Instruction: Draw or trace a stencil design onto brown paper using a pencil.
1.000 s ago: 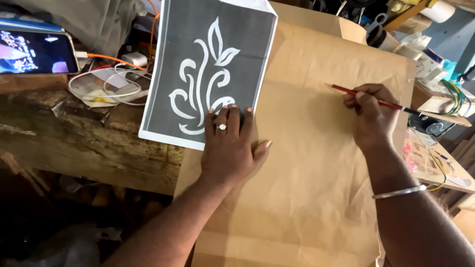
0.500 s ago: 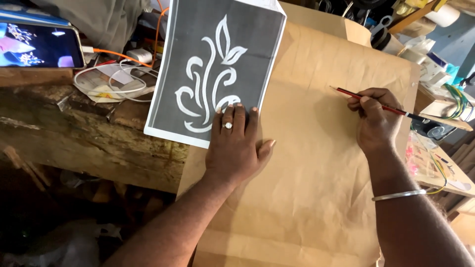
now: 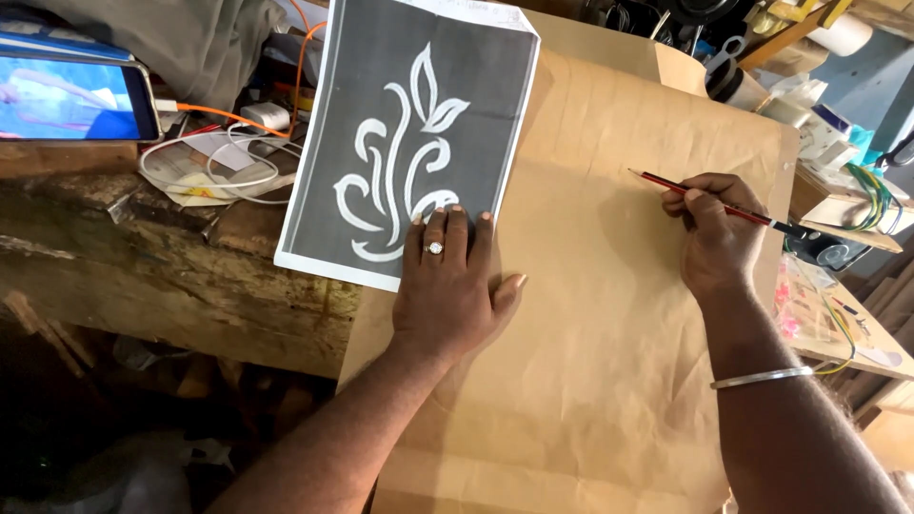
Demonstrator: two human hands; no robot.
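Note:
My left hand (image 3: 451,286) lies flat, fingers together, on the lower edge of a grey printed sheet (image 3: 419,133) with a white leafy scroll design, and partly on the big brown paper (image 3: 609,314) beneath. A ring sits on one finger. My right hand (image 3: 716,233) grips a red and black pencil (image 3: 709,202), its tip pointing left just above the brown paper. A silver bangle circles the right wrist.
A rough wooden bench (image 3: 143,276) runs along the left. On it are a lit phone screen (image 3: 71,95), white and orange cables (image 3: 224,157) and grey cloth. Cluttered tools, wires and boxes (image 3: 838,143) crowd the right side.
The view has shifted slightly. Both hands keep their places: left on the printed sheet, right holding the pencil over the brown paper.

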